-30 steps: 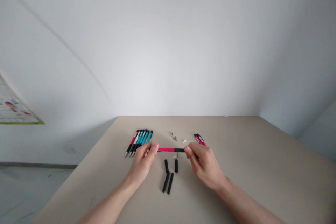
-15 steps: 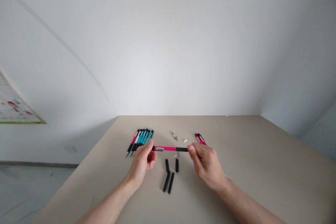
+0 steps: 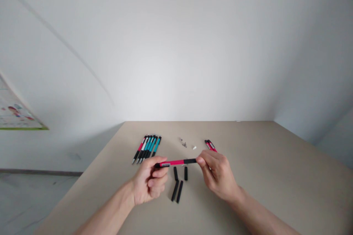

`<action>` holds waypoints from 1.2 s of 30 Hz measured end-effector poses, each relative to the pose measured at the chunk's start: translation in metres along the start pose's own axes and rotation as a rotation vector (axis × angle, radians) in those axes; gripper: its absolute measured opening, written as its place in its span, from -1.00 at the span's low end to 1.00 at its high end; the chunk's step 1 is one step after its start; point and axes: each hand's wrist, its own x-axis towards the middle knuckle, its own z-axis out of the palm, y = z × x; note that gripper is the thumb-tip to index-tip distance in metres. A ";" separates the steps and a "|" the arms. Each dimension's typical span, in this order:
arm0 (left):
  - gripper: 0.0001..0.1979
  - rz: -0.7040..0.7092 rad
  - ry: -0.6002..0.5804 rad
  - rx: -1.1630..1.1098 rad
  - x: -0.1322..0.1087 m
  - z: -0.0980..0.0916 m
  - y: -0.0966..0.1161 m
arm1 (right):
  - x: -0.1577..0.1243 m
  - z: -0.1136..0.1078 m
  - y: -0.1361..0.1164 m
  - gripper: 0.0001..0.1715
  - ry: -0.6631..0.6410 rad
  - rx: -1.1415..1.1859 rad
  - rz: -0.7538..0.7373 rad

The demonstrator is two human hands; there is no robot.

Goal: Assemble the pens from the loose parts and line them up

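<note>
A pink pen (image 3: 176,162) with a black grip is held roughly level above the table, stretched between both hands. My left hand (image 3: 151,180) is closed around its black clip end, fingers curled below it. At the other end, my right hand (image 3: 216,172) pinches the tip of the black grip; the tip itself is hidden by the fingers. Beneath the pen lie several loose black grip sleeves (image 3: 179,192). Farther back sit small silver tip cones (image 3: 184,144) and a small white piece (image 3: 194,147).
A row of pink, white and teal pens (image 3: 149,147) lies at the back left of the beige table (image 3: 264,161). Two pink pen bodies (image 3: 211,145) rest behind my right hand, partly hidden. A white wall (image 3: 193,62) stands along the far edge; a poster hangs at left.
My left hand has lowered and turned, its fingers now curled under the pen. The pen's left end has dropped slightly, while my right hand stays nearly in place on the other end.
</note>
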 end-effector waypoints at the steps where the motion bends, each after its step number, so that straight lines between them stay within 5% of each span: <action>1: -0.49 0.008 0.012 -0.016 0.000 -0.001 0.000 | 0.000 0.000 0.000 -0.61 0.000 -0.001 -0.003; 13: -0.60 0.350 0.184 0.049 0.008 0.007 -0.007 | 0.000 0.000 0.001 -0.57 0.011 0.016 0.073; 19: -0.37 0.184 0.178 0.042 0.008 -0.001 -0.003 | 0.000 -0.002 0.000 -0.60 0.005 -0.032 0.004; 26: -0.46 -0.072 -0.061 0.032 0.000 -0.005 0.002 | 0.001 -0.004 -0.002 -0.63 -0.040 -0.099 -0.146; 31: -0.51 0.017 0.012 0.061 0.000 -0.005 0.001 | 0.000 -0.004 0.001 -0.64 -0.047 -0.091 -0.138; 36: -0.52 0.182 0.159 0.366 0.007 0.002 -0.007 | 0.001 -0.008 0.004 -0.64 -0.028 -0.081 -0.085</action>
